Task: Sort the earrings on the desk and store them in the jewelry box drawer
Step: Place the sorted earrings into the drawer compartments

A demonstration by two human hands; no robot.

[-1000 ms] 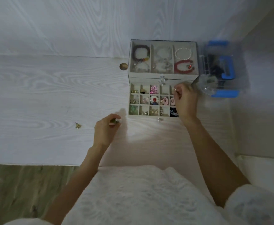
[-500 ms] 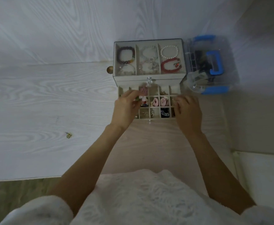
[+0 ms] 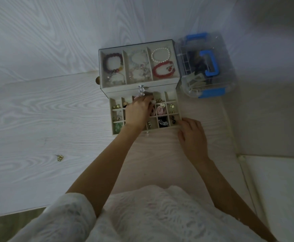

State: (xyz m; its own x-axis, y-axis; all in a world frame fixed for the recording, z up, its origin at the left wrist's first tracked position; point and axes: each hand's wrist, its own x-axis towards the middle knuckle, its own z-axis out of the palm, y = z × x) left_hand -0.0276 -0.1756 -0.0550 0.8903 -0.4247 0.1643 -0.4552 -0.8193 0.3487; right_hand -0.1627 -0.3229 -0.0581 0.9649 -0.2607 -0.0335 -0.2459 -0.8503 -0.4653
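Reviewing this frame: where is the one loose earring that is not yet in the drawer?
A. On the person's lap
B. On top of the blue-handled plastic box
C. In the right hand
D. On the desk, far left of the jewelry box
D: a small gold earring lies alone on the desk, well left of the jewelry box and its open drawer.

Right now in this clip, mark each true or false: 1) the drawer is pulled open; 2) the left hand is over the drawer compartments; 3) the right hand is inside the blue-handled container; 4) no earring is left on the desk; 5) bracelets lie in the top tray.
1) True: the drawer stands open.
2) True: the left hand reaches into its compartments.
3) False: the right hand is at the drawer's front right corner; the clear container is untouched.
4) False: one gold earring lies on the desk.
5) True: bracelets fill it.
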